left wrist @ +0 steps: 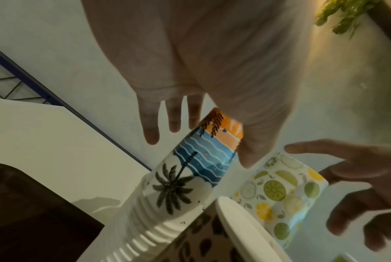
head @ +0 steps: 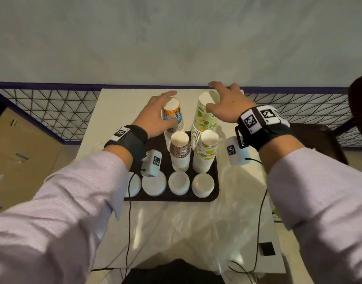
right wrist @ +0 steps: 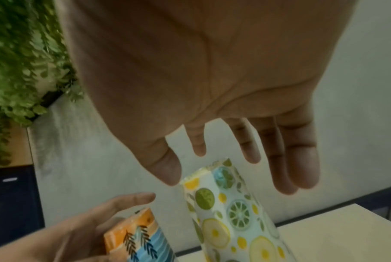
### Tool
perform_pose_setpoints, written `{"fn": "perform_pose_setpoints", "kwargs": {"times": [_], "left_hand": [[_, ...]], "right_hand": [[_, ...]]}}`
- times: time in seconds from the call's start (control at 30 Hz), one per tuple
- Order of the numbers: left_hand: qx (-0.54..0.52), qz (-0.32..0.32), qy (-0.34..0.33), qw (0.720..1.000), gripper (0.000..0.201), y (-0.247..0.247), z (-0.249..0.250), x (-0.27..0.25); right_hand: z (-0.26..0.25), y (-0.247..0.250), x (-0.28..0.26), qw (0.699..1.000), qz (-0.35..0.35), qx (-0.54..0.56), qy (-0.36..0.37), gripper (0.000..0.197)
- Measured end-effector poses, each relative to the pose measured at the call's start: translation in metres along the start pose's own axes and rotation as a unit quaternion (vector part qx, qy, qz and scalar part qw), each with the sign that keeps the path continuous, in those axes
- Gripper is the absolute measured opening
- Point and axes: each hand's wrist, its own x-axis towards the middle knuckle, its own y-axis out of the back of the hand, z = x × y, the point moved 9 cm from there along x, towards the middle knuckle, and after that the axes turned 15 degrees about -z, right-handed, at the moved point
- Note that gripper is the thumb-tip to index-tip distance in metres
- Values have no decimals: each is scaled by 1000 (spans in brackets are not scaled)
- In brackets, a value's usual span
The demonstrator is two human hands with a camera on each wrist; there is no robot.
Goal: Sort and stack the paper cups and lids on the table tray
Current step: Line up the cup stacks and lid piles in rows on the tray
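A dark tray holds four upside-down stacks of paper cups. At the back left is the beach-print stack, at the back right the citrus-print stack. In front stand a brown-print stack and a fruit-print stack. Several piles of white lids line the tray's front. My left hand spreads around the top of the beach stack, fingers straight, thumb beside the cup. My right hand hovers spread over the citrus stack, holding nothing.
The white table ends at a wire-mesh railing before a grey wall. A cardboard box sits left, a dark chair right. Crinkled plastic sheet and black cables lie near the front.
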Motion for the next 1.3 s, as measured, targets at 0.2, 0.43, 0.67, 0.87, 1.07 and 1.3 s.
{"fn": "perform_pose_setpoints", "kwargs": {"times": [0.2,0.43,0.67,0.87,1.07,1.3], "left_hand": [[13,22,3,1000,69,0,4,-2],[11,9,25,1000,68,9,-13,-24],[0,-20,34,999,66,18,-34,-61],[4,-58,44,997,68,20,-49,-81],[46,-54,44,997,69,16,-50,-84],[22,-19,14,999,73,13,-51,-88]], "right_hand": [[-9,-7,29,999,-14,-47,13,69],[-23,-4,43,998,15,-46,38,59],[-57,-11,53,996,-4,-52,79,61],[-95,-24,62,991,-30,-58,119,62],[-134,-38,67,985,-46,-71,151,63],[-167,-56,73,980,-55,-72,178,64]]}}
